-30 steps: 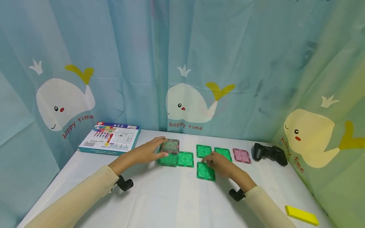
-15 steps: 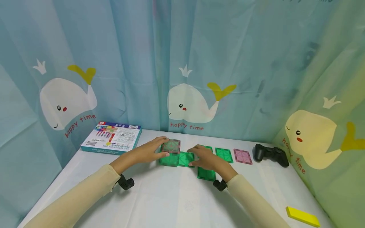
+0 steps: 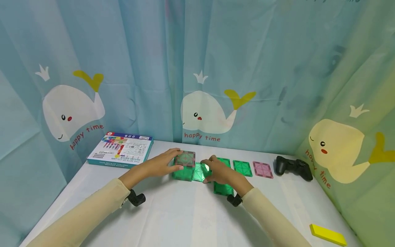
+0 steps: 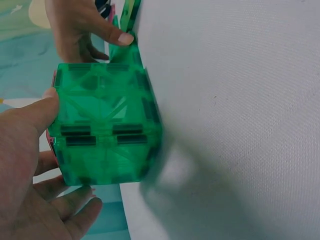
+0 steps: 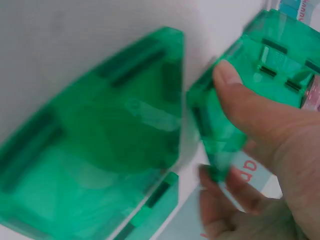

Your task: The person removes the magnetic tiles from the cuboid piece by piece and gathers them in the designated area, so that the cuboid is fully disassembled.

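Observation:
My left hand (image 3: 157, 165) holds a box-shaped build of translucent magnetic tiles (image 4: 107, 100), with green sides and a pink tile (image 3: 185, 158) on top. Its thumb lies along one edge and the fingers reach round the far side. Against the right of this build, a green magnetic tile (image 3: 198, 172) is pinched between thumb and fingers of my right hand (image 3: 218, 170). This tile looks tilted up from the table in the right wrist view. Just right of that hand lies another green tile (image 3: 223, 189), flat and partly covered by the hand.
Two more green tiles, one partly hidden and one in full view (image 3: 242, 168), lie farther back with a pink tile (image 3: 263, 169). A black game controller (image 3: 292, 167) sits right of them. A boxed set (image 3: 120, 150) lies back left, a yellow block (image 3: 327, 234) front right. Curtains (image 3: 148, 68) enclose the table.
My right hand has moved left from the loose green tiles to the tile beside the build, taken hold of it and tipped it up. My left hand stays in place.

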